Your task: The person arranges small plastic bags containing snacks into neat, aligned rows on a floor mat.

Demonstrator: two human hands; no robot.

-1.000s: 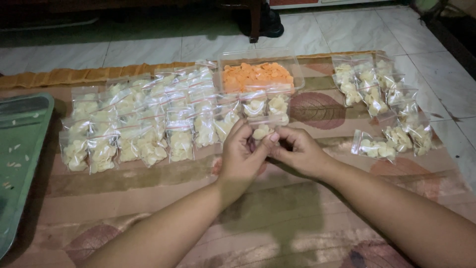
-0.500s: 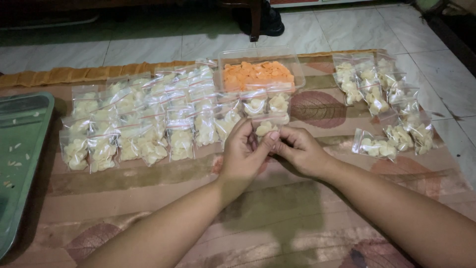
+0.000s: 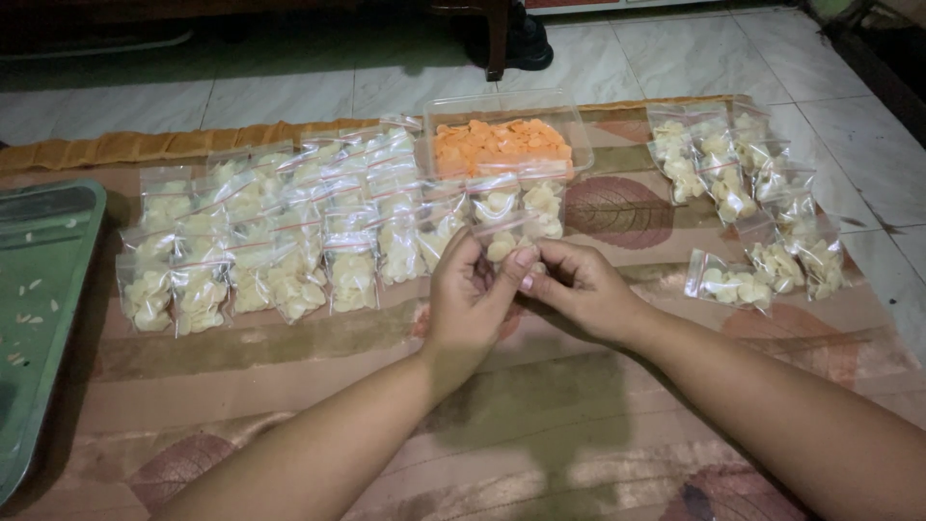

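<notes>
1. Small clear bag (image 3: 502,243): a zip-top pouch of pale crackers, held just above the mat between both hands, in front of the clear tub. Only its upper part shows between the fingers.
2. Left hand (image 3: 470,294): thumb and fingertips pinched shut on the bag's left edge, near the sealing strip.
3. Right hand (image 3: 576,287): fingers curled and closed on the bag's right edge, touching the left hand's fingertips.
4. Handling, as a judgement: the pouch looks light and its film thin, limp and likely slick; the crackers inside look brittle and would probably crack under a squeeze. The stiffer top strip is the sound place to hold, pinched at its two ends, as here.
5. Clear tub (image 3: 569,112): shallow plastic container of orange crackers, just beyond the hands.
6. Filled bags, left group (image 3: 280,232): many like pouches laid in overlapping rows on the mat.
7. Filled bags, right group (image 3: 748,193): a smaller cluster, well apart from the left rows.
8. Patterned mat (image 3: 289,376): leaf-printed cloth on the tiled floor, bearing everything.
9. Green tray (image 3: 58,251): at the far left edge, holding a few scattered crumbs.
</notes>
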